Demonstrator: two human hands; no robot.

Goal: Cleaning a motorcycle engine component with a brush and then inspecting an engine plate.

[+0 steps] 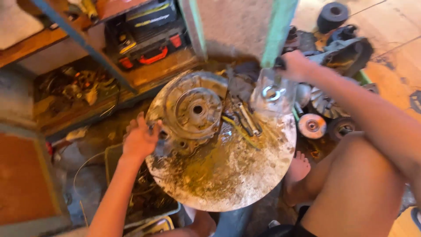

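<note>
steadying the grimy metal engine cover at its edge on the round tabletop, left hand clasps it; right hand closes round a dark handle. work looks early, tools still laid out.

Bare arms, bare legs, bare foot; dark shorts.

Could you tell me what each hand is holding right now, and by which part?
The left hand grips the grey metal engine cover by its left edge. The right hand grasps something dark; what, cannot be told.
</note>
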